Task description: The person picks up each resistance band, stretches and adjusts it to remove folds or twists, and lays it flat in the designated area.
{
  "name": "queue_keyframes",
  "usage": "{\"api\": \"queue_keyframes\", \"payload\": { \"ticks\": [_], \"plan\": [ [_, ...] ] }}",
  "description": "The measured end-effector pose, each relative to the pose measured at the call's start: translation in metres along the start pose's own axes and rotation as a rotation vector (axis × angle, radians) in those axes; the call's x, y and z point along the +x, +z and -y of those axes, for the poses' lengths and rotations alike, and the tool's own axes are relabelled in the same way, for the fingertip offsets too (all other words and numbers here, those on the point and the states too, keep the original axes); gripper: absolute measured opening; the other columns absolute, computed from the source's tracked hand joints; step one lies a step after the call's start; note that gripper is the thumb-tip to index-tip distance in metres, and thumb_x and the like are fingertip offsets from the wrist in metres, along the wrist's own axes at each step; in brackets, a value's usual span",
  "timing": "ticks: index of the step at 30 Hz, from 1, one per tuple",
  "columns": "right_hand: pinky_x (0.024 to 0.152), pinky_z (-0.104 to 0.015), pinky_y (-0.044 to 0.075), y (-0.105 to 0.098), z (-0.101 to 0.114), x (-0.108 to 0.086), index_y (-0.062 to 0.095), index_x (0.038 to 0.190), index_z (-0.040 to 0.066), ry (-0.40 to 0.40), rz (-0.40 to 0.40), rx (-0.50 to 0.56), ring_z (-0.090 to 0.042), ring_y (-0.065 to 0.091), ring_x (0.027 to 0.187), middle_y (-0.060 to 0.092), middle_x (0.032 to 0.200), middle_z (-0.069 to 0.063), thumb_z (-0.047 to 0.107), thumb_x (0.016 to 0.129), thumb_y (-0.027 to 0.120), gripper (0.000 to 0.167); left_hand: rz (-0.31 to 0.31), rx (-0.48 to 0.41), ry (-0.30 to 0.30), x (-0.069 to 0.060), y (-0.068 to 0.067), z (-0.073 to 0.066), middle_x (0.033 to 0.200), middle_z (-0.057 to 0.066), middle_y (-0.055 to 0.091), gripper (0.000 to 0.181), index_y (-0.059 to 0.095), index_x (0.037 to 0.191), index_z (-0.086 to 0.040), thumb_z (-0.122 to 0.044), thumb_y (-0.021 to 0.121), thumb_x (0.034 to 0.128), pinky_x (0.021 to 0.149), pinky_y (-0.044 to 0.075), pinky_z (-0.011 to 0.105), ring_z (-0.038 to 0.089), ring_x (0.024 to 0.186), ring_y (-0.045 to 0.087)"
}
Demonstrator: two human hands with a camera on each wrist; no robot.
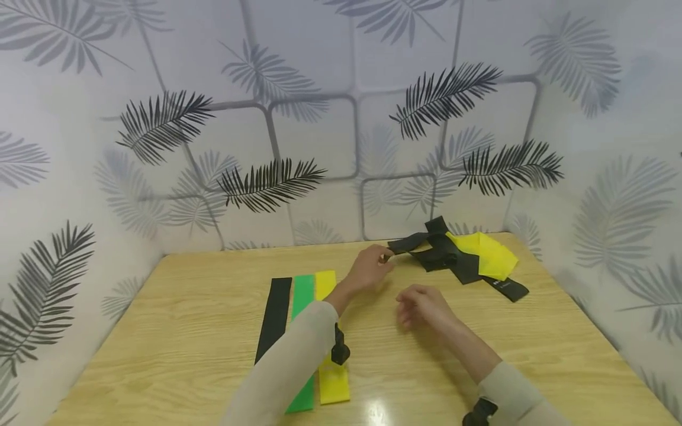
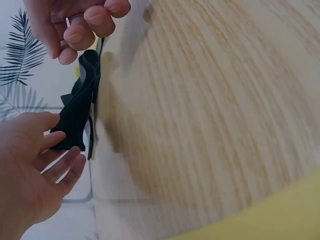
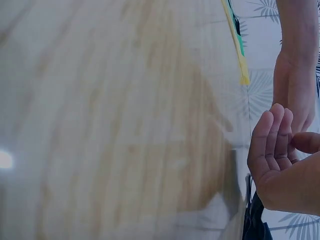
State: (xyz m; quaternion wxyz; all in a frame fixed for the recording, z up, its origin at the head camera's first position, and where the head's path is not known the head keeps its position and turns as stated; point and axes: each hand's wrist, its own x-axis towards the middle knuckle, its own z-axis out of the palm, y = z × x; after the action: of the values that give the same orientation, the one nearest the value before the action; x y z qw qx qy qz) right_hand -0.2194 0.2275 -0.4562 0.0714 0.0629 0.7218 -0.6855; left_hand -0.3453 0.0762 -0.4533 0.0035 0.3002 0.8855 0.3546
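Near the back of the table, my left hand [image 1: 369,269] pinches the end of a black flat band [image 1: 407,243] between thumb and forefinger. In the left wrist view the black band [image 2: 75,117] hangs in folds from those fingertips, the other fingers spread. The band runs into a loose pile of black bands [image 1: 444,251] with a yellow band [image 1: 492,257] folded on it. My right hand [image 1: 425,306] hovers over the wood, in front of the pile, fingers loosely bent and holding nothing. The right wrist view shows that right hand [image 3: 277,155] with bent fingers.
Flat on the wooden table [image 1: 176,331], side by side, lie a black strip [image 1: 274,313], a green strip [image 1: 303,291] and a yellow strip [image 1: 334,387]. My left forearm crosses over them. A leaf-patterned wall [image 1: 319,225] stands behind the table.
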Motion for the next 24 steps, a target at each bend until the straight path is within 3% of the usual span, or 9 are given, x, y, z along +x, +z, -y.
{"api": "queue_keyframes", "payload": {
  "ticks": [2,5,8,11,14,16,20,22,24],
  "plan": [
    [0.063,-0.030,0.058,-0.002,0.003,0.001,0.063,0.111,-0.012,-0.025,-0.051,-0.020,-0.016,0.067,0.068,0.070,0.081,-0.007,0.012,0.107,0.050,0.027,-0.079,0.004,0.025,0.002,-0.003,-0.003,0.132,0.008,0.066,0.028,0.070,0.126,-0.006,-0.024,0.063,0.1055,0.089,0.054,0.033,0.022,0.104,0.064],
    [0.069,-0.031,0.058,-0.005,0.006,0.002,0.062,0.116,-0.010,-0.102,-0.157,-0.133,-0.022,0.068,0.080,0.070,0.093,-0.012,0.009,0.105,0.054,0.024,-0.182,0.030,0.078,0.004,-0.010,-0.011,0.122,0.002,0.070,0.016,0.072,0.116,-0.013,-0.021,0.067,0.1037,0.082,0.051,0.029,0.018,0.094,0.060],
    [0.081,-0.034,0.053,-0.006,0.008,0.005,0.059,0.121,-0.006,-0.184,-0.290,-0.270,-0.029,0.064,0.099,0.066,0.111,-0.018,0.007,0.103,0.058,0.023,-0.257,0.057,0.132,0.005,-0.018,-0.020,0.113,-0.002,0.072,0.008,0.073,0.109,-0.015,-0.018,0.069,0.1021,0.083,0.050,0.029,0.017,0.095,0.058],
    [0.094,-0.043,0.045,-0.006,0.011,0.009,0.053,0.128,-0.004,-0.283,-0.435,-0.340,-0.039,0.053,0.116,0.057,0.125,-0.025,0.004,0.099,0.061,0.031,-0.296,0.066,0.178,0.004,-0.025,-0.028,0.108,-0.004,0.074,0.005,0.074,0.104,-0.016,-0.015,0.069,0.1010,0.087,0.050,0.028,0.016,0.099,0.061],
    [0.104,-0.052,0.037,-0.010,0.015,0.014,0.047,0.136,-0.004,-0.383,-0.524,-0.363,-0.044,0.039,0.128,0.048,0.138,-0.028,0.003,0.097,0.065,0.044,-0.283,0.018,0.218,0.001,-0.029,-0.036,0.109,-0.002,0.074,0.008,0.072,0.107,-0.015,-0.012,0.068,0.1009,0.088,0.053,0.025,0.015,0.101,0.065],
    [0.111,-0.057,0.033,-0.015,0.017,0.017,0.045,0.142,-0.003,-0.441,-0.537,-0.388,-0.046,0.031,0.136,0.043,0.146,-0.028,0.004,0.097,0.068,0.051,-0.253,-0.024,0.235,-0.001,-0.031,-0.042,0.111,0.001,0.073,0.015,0.070,0.115,-0.016,-0.010,0.066,0.1016,0.086,0.055,0.024,0.016,0.101,0.068],
    [0.119,-0.063,0.026,-0.025,0.022,0.022,0.040,0.151,-0.002,-0.532,-0.455,-0.402,-0.045,0.026,0.148,0.039,0.156,-0.026,0.009,0.101,0.068,0.058,-0.204,-0.085,0.258,-0.006,-0.034,-0.056,0.117,0.006,0.072,0.028,0.065,0.130,-0.015,-0.012,0.066,0.1017,0.085,0.057,0.023,0.019,0.102,0.072],
    [0.120,-0.063,0.026,-0.027,0.026,0.023,0.042,0.150,-0.003,-0.576,-0.406,-0.398,-0.044,0.031,0.149,0.044,0.154,-0.026,0.009,0.103,0.066,0.055,-0.194,-0.095,0.276,-0.008,-0.037,-0.063,0.119,0.006,0.072,0.029,0.067,0.131,-0.013,-0.013,0.066,0.1019,0.086,0.057,0.021,0.017,0.105,0.071],
    [0.116,-0.060,0.035,-0.028,0.029,0.023,0.050,0.145,-0.003,-0.586,-0.374,-0.408,-0.042,0.043,0.143,0.052,0.148,-0.025,0.012,0.105,0.063,0.044,-0.187,-0.124,0.300,-0.009,-0.039,-0.070,0.120,0.004,0.072,0.025,0.070,0.126,-0.011,-0.014,0.067,0.1016,0.087,0.055,0.018,0.014,0.107,0.070]
  ]
}}
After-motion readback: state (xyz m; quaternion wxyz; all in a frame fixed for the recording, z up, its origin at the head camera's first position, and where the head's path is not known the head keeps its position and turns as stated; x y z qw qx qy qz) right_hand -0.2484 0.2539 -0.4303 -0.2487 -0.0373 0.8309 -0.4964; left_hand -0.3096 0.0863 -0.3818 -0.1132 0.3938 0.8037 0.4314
